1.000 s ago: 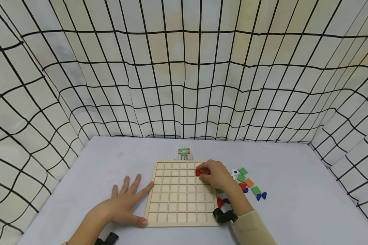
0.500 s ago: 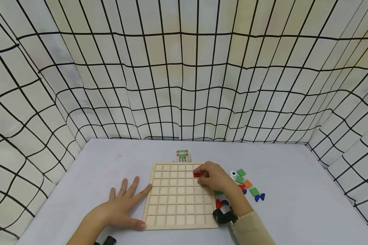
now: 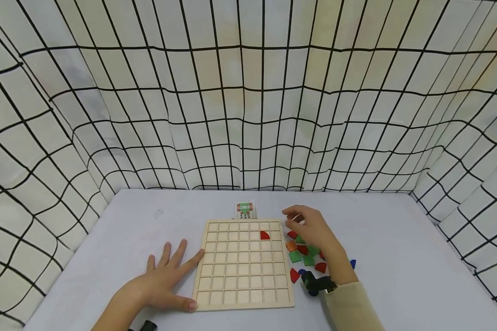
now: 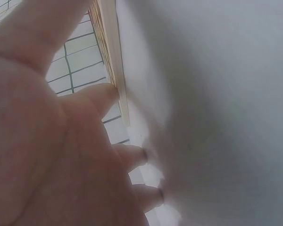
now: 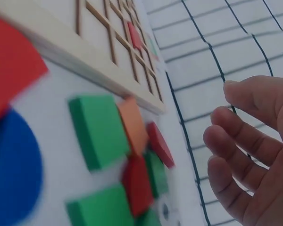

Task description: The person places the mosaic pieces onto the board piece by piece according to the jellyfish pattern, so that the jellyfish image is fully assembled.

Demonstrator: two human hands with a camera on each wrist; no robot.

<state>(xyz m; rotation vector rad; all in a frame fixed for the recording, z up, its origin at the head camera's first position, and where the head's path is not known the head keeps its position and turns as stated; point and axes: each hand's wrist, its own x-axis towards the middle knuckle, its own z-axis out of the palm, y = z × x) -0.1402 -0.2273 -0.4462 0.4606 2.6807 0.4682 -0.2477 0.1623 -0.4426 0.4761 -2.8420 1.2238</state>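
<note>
A wooden grid board lies flat on the white table, and one red quarter-circle piece sits in a cell near its upper right. My left hand is spread on the table at the board's left side, its index fingertip and thumb touching the edge. Off the board's upper right corner hovers my right hand, fingers loosely bent and nothing held, as the right wrist view also shows. Under and beside it are loose green squares, an orange piece, red pieces and a blue piece.
Behind the board lies a small card printed with a green and red figure on a grid. A black-lined white net wall surrounds the table's back and sides. Some pieces are hidden beneath my right forearm.
The right hand has let go of the red quarter-circle piece in its cell and moved right, off the board. My left hand stays in place beside the board.
</note>
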